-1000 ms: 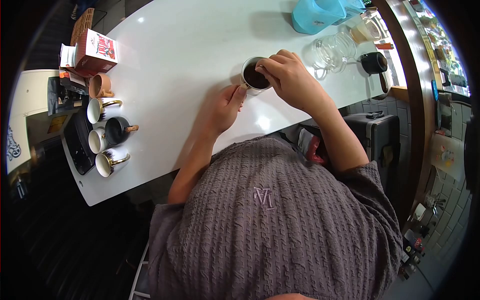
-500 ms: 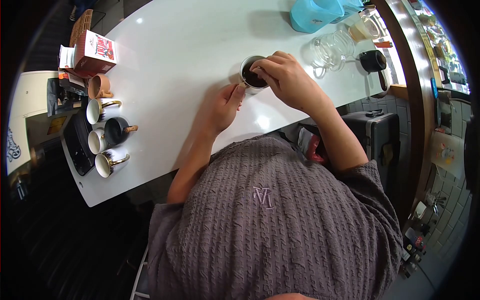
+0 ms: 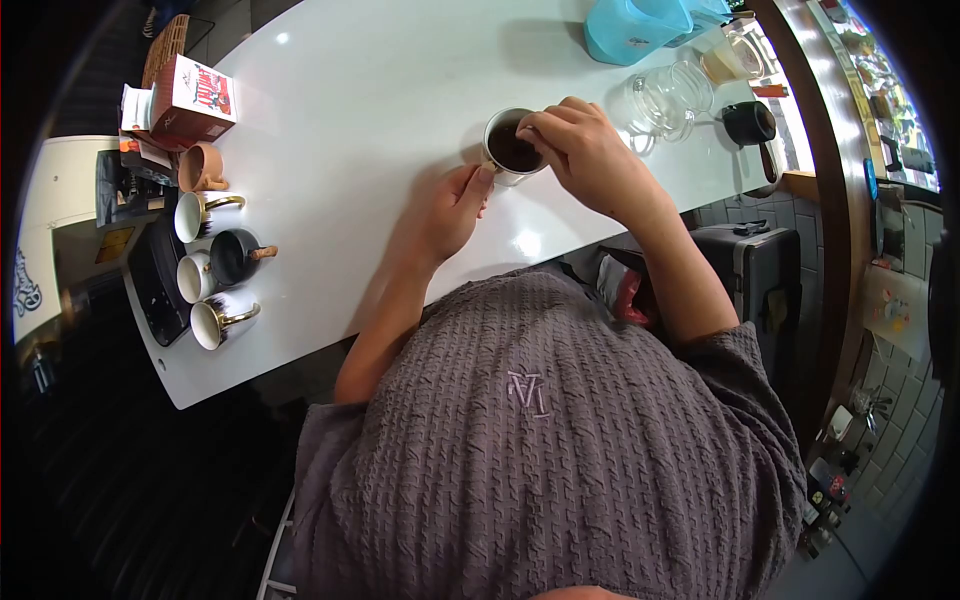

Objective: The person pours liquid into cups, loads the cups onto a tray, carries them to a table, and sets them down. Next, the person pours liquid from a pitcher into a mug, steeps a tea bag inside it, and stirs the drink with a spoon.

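Note:
A white mug (image 3: 514,180) of dark brown liquid (image 3: 511,152) stands upright on the white table. My left hand (image 3: 456,212) is closed at the mug's near-left side, thumb and fingers pinching its handle. Over the mug's right rim, my right hand (image 3: 580,152) holds its fingers pressed together, the tips just above the liquid. Whatever they hold, if anything, is hidden by the fingers.
To the left stand several mugs, among them a black mug (image 3: 235,257) and a tan mug (image 3: 202,166), beside a red and white box (image 3: 198,98). A glass carafe (image 3: 668,103), a light blue pitcher (image 3: 625,30) and a black-handled object (image 3: 748,122) are at the right.
My right hand has shifted slightly within the mug's opening, toward the right, and more of the dark liquid shows. My left hand keeps its grip on the handle.

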A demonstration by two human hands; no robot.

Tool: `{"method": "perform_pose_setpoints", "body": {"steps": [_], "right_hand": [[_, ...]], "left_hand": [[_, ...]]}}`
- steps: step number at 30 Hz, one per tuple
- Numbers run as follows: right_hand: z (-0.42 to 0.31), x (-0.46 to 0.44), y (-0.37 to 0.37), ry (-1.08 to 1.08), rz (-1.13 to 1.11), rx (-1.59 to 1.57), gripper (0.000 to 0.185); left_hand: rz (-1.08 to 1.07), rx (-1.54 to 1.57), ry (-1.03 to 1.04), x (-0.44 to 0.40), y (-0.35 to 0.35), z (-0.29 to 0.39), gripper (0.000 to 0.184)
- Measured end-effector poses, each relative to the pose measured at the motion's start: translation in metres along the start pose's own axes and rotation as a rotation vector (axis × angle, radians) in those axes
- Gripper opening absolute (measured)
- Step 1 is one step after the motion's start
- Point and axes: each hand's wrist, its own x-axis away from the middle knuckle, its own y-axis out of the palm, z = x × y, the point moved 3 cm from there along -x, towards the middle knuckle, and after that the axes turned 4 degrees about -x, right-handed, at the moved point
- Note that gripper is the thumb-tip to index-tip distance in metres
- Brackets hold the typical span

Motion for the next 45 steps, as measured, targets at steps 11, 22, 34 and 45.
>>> {"method": "perform_pose_setpoints", "body": {"steps": [11,22,34,45], "right_hand": [[0.002,-0.001,0.000,0.011,0.036,0.075,0.012],[-0.020,0.013,-0.028,-0.134,0.190,0.073,0.011],[-0.013,0.069,-0.015,-0.339,0.536,0.081,0.027],[-0.006,0.094,-0.009,-0.095,0.764,-0.059,0.011]], "left_hand": [[-0.011,0.047,0.042,-0.001,0.001,-0.002,0.038],[-0.011,0.090,0.077,-0.001,0.003,-0.003,0.037],[0.034,0.093,0.071,0.002,0.004,0.001,0.041],[0.112,0.004,0.158,0.006,0.011,0.019,0.039]]}}
